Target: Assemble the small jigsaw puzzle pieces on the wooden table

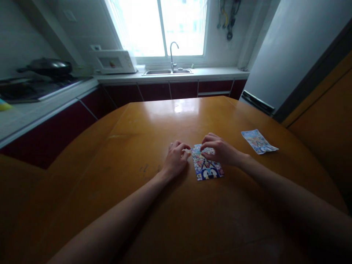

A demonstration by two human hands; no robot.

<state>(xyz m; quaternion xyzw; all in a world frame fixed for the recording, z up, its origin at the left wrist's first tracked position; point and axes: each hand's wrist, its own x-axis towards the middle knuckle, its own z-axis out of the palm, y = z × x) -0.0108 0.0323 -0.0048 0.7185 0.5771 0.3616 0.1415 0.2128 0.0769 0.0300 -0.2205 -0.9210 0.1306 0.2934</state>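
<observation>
A small upright rectangle printed with a crowded cartoon picture [209, 173] lies flat on the wooden table, a blue dog's face at its near end. My left hand [176, 159] rests at its left edge, fingers loosely bent and thumb a little apart from them; I see nothing held there. Over the upper right part of the picture is my right hand [218, 149], its thumb and index fingertip drawn close together at the surface. Anything between those tips is too small to make out. The right hand covers part of the print.
A creased printed sheet [258, 141] lies to the right on the wooden table [132, 146]. Beyond the table are a counter with a sink [158, 72], a white microwave [114, 61] and a dark pan [51, 67] on the stove. A fridge [286, 47] stands at right.
</observation>
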